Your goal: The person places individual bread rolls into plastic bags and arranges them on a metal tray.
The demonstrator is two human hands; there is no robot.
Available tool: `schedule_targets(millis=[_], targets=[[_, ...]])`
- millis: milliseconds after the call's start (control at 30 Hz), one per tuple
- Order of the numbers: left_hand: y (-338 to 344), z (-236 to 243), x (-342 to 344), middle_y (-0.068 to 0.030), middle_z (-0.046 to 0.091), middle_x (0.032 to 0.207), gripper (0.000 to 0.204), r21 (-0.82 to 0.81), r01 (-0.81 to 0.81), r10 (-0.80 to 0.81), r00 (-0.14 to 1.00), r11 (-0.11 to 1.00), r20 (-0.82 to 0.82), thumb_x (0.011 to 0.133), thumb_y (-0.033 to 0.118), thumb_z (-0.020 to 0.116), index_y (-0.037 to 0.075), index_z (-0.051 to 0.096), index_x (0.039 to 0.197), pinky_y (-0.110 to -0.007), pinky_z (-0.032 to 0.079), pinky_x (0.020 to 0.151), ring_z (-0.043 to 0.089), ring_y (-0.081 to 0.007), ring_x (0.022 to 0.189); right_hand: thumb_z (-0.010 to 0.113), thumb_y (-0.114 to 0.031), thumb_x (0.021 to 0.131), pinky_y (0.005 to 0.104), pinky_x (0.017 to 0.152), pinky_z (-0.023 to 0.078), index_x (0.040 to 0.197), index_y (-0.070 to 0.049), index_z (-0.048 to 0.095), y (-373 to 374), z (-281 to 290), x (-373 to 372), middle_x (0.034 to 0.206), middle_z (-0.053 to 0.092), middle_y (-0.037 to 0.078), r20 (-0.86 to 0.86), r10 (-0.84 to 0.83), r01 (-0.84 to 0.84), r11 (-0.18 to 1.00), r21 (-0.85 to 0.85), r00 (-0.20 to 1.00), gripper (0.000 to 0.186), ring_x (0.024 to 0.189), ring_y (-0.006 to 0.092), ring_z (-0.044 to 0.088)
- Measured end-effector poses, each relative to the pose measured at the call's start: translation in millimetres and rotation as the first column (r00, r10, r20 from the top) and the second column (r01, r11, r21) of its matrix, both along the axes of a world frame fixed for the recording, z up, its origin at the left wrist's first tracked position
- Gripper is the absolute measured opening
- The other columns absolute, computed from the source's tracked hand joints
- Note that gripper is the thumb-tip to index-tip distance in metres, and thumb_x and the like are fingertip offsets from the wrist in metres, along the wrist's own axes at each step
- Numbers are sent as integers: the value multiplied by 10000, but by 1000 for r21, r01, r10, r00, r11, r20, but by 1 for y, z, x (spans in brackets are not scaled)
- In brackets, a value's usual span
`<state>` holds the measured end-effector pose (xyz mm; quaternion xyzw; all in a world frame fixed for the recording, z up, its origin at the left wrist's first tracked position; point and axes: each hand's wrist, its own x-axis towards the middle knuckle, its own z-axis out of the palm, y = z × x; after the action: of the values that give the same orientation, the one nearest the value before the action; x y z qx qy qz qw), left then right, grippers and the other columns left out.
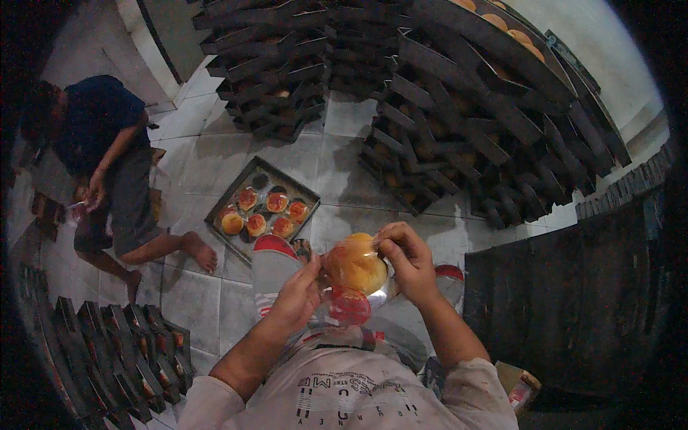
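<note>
In front of my lap a round golden bun sits in a clear plastic bag with red print. My left hand holds the bag at the bun's left side, its fingers partly hidden. At the bun's upper right, the thumb and fingers of my right hand pinch the bag's plastic. A red round print on clear plastic shows just below the bun; whether it belongs to the same bag, I cannot tell. Beyond my left foot lies a dark square tray with several bagged buns on it.
Tall stacks of dark metal trays rise ahead and to the right, some with buns inside. More trays lean at lower left. Another person sits low on the left, one foot near the tray. A cardboard box stands by my right side.
</note>
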<state>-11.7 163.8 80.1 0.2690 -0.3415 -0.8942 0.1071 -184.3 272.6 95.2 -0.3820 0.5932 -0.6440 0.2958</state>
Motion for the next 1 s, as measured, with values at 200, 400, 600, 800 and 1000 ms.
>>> schedule_targets(millis=[200, 400, 600, 800, 1000], targets=[[-14, -5, -4, -87, 509, 1245, 401, -383, -31, 64, 995, 923, 74, 951, 235, 455, 7, 444, 1280, -316, 378, 969, 476, -168, 1145, 560, -90, 861, 285, 792, 417, 876, -5, 569, -4, 1, 1, 949, 557, 73, -28, 8, -9, 999, -31, 1000, 87, 910, 166, 528], [-25, 0, -1, -100, 542, 1223, 295, -664, 4, 27, 999, 748, 37, 917, 156, 507, 17, 575, 1169, -311, 334, 988, 493, -190, 1117, 636, -94, 783, 332, 811, 428, 833, -46, 609, -10, 13, -7, 983, 575, 70, -522, 105, -93, 994, 48, 847, 74, 932, 209, 539], [-31, 9, -5, -78, 490, 1304, 230, -905, -29, 27, 999, 424, -19, 874, 141, 533, 75, 663, 1052, -410, 190, 1065, 279, -281, 1289, 658, -84, 745, 330, 825, 421, 825, -38, 612, -18, 11, -4, 972, 569, 92, -335, -52, 34, 998, -57, 941, 102, 952, 227, 536], [-33, -2, 6, -72, 494, 1296, 206, -910, 32, 38, 998, 414, 53, 878, 144, 523, 111, 688, 996, -419, 175, 1065, 237, -284, 1302, 605, -67, 804, 302, 823, 421, 793, -7, 581, -24, -1, -7, 929, 550, 82, -310, 51, -41, 998, 37, 949, 65, 895, 179, 540], [-32, -17, 9, -99, 608, 1092, 220, -475, -181, 210, 978, 861, 8, 909, 146, 505, 15, 666, 985, -324, 443, 858, 558, -187, 995, 578, -77, 835, 272, 781, 424, 898, -2, 592, -8, -44, -19, 891, 528, 70, -70, -20, 28, 992, 123, 997, 99, 844, 152, 534]])
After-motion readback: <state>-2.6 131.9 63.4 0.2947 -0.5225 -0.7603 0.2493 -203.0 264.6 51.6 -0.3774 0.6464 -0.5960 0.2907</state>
